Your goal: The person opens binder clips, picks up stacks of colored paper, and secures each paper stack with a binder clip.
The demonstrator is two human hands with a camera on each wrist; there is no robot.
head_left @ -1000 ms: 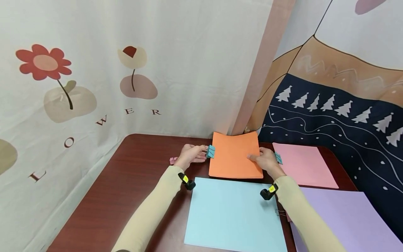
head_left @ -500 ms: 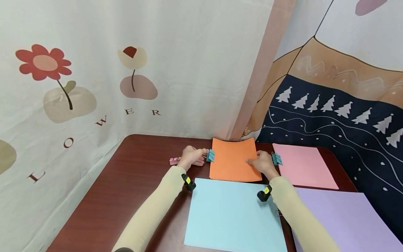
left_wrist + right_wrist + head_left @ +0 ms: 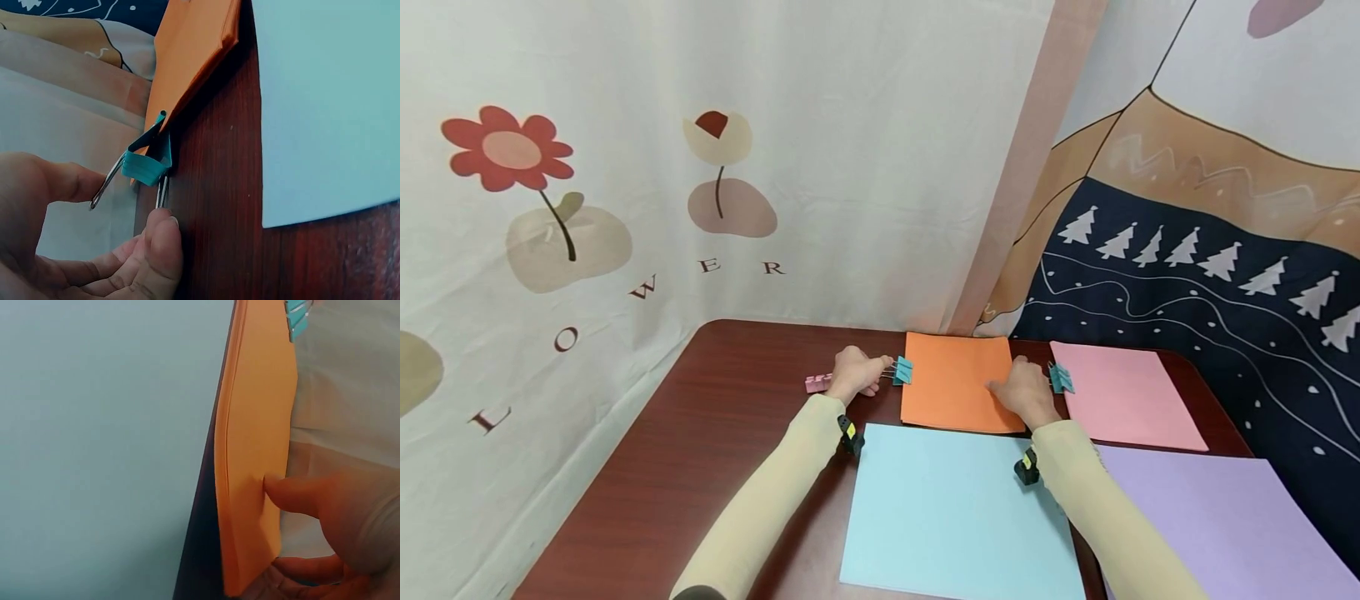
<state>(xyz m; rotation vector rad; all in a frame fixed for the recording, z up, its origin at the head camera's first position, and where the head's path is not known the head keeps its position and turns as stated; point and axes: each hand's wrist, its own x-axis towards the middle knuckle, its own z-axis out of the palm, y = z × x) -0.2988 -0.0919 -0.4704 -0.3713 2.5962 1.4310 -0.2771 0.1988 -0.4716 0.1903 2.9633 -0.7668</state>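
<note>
A stack of orange paper point(image 3: 955, 379) lies at the back of the table, with a teal binder clip point(image 3: 902, 371) on its left edge. My left hand point(image 3: 855, 372) pinches the clip's two wire handles between thumb and fingers; in the left wrist view the clip point(image 3: 147, 165) sits over the stack's edge, handles spread apart. At the stack's right side my right hand point(image 3: 1028, 392) grips the edge. Its thumb presses the top of the orange paper point(image 3: 253, 450) in the right wrist view, and the other fingers are at the underside, partly hidden.
Light blue paper point(image 3: 962, 517) lies in front of the orange stack. To the right are pink paper point(image 3: 1131, 396) with another teal binder clip point(image 3: 1061, 379) on its left edge, and purple paper point(image 3: 1232, 517). A pink binder clip point(image 3: 817, 383) lies beside my left hand.
The orange stack has come down from a raised tilt to lie flatter on the table. My right hand has moved slightly left with it; my left hand keeps its pinch on the teal clip.
</note>
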